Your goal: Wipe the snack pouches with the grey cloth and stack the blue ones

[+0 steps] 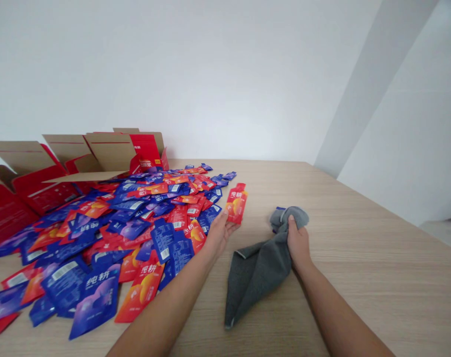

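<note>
My left hand [221,233] holds a small red pouch [236,203] with an orange fruit print by its lower end, upright above the table at the right edge of the pile. My right hand [298,238] is closed on a dark grey cloth [260,272], whose lower part hangs down to the left in a point. A bit of blue packaging [275,228] shows at the left of the bunched cloth top, mostly hidden by it. The pile of red and blue pouches [132,228] spreads over the left half of the table.
Open red cardboard boxes [39,186] with brown flaps stand behind and left of the pouches. The wooden table [377,253] reaches back to a white wall [240,79]. Its right edge slants away beside another pale wall.
</note>
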Demonstrator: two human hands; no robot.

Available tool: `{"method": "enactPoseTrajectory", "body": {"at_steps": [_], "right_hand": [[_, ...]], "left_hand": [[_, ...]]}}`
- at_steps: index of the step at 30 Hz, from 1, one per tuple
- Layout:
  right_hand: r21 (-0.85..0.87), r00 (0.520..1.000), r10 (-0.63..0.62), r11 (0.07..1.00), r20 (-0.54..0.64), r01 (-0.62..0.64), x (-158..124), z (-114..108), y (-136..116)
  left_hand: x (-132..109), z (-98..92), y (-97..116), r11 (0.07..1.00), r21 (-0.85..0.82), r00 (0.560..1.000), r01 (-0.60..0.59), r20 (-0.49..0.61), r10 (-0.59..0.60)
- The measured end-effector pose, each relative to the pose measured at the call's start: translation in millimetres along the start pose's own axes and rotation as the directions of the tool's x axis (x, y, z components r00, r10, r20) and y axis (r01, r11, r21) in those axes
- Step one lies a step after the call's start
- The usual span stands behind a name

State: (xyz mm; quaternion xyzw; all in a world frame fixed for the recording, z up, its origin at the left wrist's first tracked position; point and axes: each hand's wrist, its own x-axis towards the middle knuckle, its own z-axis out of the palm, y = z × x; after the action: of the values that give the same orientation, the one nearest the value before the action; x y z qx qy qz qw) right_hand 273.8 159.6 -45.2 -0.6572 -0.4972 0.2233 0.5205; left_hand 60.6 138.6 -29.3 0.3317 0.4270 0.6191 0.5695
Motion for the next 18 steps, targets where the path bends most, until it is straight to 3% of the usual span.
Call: {"method": "enactPoseTrajectory", "body": {"at_steps": [2,6,11,15,18], "right_hand": [[-0.070,0.999,-0.043,0.997,0.006,0.044,10.1,-4.0,6.1],[-0.208,0.982,-0.099,0.969,0.162,0.132,18.6,1.5,11.8],[-0.110,0.936,-0.133,0.978,0.326,0.177,-4.3,19.2,-1.8],[-0.020,0.908,-0.109,0.992,0.405,0.128,-28.6,22.6,-19.0],[0.154,0.952,-0.009,0.987,0.307,-0.040,-30.1,14.5,-26.4]], "left_hand": [[0.7,1.0,-4.6,1.000,0.016,1.000,0.022,-0.015,-0.022],[-0.7,-0.6,-25.0,0.991,0.124,0.998,0.042,-0.061,-0.034],[1.5,-6.9,-33.4,0.938,0.337,0.994,-0.079,-0.043,0.099],[2.7,-11.9,-30.9,0.821,0.533,0.973,-0.205,0.019,0.231],[-1.6,-12.8,-31.8,0.698,0.660,0.954,-0.279,0.106,0.281]]}}
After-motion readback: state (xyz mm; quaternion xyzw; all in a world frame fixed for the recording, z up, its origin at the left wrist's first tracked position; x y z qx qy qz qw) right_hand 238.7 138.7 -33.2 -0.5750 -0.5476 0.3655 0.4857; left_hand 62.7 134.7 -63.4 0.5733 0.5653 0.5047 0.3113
